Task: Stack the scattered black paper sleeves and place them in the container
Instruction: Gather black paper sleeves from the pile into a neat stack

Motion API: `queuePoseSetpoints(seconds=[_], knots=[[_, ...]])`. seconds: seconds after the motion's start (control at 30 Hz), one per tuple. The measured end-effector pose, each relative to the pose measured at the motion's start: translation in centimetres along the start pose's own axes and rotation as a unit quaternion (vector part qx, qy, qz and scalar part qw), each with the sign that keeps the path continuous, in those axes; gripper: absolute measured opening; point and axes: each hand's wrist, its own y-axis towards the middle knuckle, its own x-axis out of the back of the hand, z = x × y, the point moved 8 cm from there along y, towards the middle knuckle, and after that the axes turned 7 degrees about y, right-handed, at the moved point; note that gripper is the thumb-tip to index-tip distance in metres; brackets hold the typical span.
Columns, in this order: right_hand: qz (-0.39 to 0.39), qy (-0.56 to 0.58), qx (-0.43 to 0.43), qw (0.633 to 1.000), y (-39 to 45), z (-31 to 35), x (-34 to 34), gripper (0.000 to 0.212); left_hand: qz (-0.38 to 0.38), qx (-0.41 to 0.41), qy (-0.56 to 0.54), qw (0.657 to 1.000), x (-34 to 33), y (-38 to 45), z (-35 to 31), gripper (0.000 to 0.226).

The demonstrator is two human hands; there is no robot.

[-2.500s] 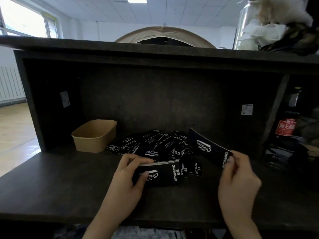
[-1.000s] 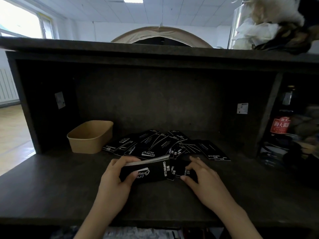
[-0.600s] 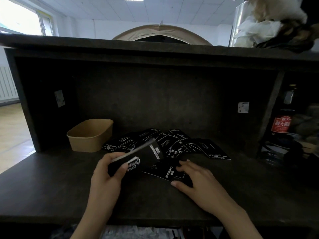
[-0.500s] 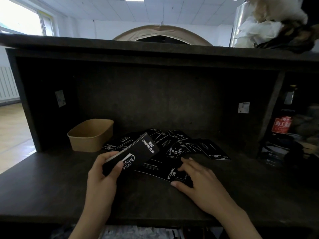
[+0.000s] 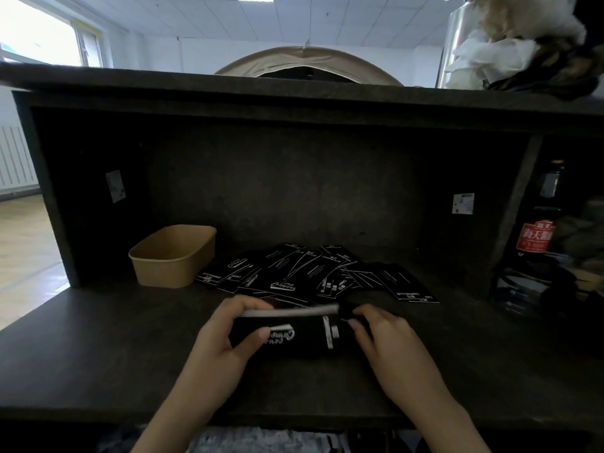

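The grip of the left hand [image 5: 219, 341] is curled round the left end of a stack of black paper sleeves [image 5: 287, 331], thumb on the printed front and fingers over the white top edges, so that the stack stands on its long edge on the desk [image 5: 98, 348] and its edges can line up. The right hand [image 5: 389, 341] meets the stack at its 3 o'clock end; its fingers look bent against that end, maybe pinching one more sleeve onto the stack, but motion blur makes this uncertain. The loose sleeves [image 5: 294, 273] still lie fanned and overlapping at 12 o'clock from the stack, near it, so I judge that collecting is only partly done. The container [image 5: 173, 256], a brown paper tub, waits at about 10 o'clock, just beside the left edge of the scattered pile; what I can see of its inside looks empty. Holding the stack upright keeps both ends reachable for squaring.
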Motion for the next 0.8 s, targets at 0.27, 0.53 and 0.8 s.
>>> queuePoseSetpoints(seconds=[0.27, 0.53, 0.8], knots=[[-0.19, 0.128, -0.041, 0.972, -0.8, -2.3, 3.5, 0.019, -0.002, -0.081, 0.088, 0.993, -0.5, 0.0, -1.2, 0.035], [0.047, 0.306, 0.06, 0.949, -0.2, 0.5, 0.8, 0.031, 0.016, -0.086, 0.089, 0.992, -1.0, -0.4, -1.6, 0.075], [0.163, 0.184, 0.085, 0.965, -1.1, 2.4, -1.5, 0.016, -0.007, -0.139, 0.209, 0.968, -1.9, -0.5, -2.2, 0.043]])
